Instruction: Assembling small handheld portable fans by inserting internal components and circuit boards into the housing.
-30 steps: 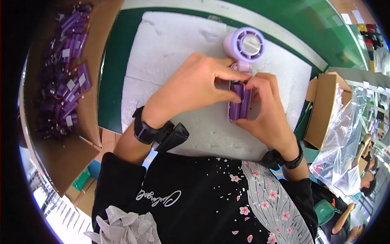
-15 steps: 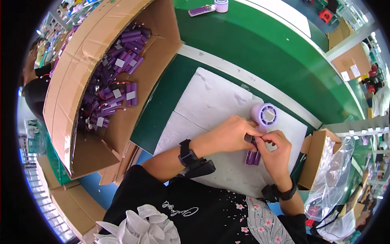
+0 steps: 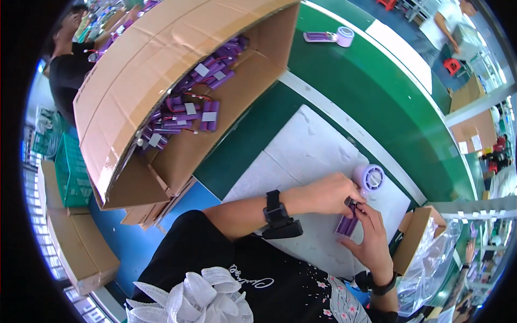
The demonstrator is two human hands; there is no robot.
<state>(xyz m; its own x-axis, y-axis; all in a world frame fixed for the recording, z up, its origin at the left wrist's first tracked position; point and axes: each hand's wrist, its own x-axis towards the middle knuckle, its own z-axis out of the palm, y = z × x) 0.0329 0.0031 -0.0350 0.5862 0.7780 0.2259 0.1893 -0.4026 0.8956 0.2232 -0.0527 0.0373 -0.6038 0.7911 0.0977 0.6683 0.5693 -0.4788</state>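
Note:
A lilac handheld fan [image 3: 371,178] lies on the white foam sheet [image 3: 285,156], its round head pointing away from me. Purple battery cells [image 3: 346,226] show in its handle, which runs toward me. My left hand [image 3: 335,192] is closed at the upper end of the handle, just below the fan head, its fingertips pinching there. My right hand [image 3: 372,237] takes the handle from the right: the fingertips meet the upper end near my left fingers, and the thumb rests by the lower end. Small parts between the fingertips are hidden.
A big cardboard box [image 3: 129,102] at the left holds several purple battery packs [image 3: 210,116] with wires. A second lilac fan [image 3: 344,36] lies on the green table farther back, beside a purple handle part [image 3: 320,37]. At the right stands a smaller carton [image 3: 412,239] with clear plastic.
The view has swung, so the bench sits lower and farther right. My right thumb has moved from a pinch at the fingertips down toward the handle's lower end. My left hand keeps its pinch.

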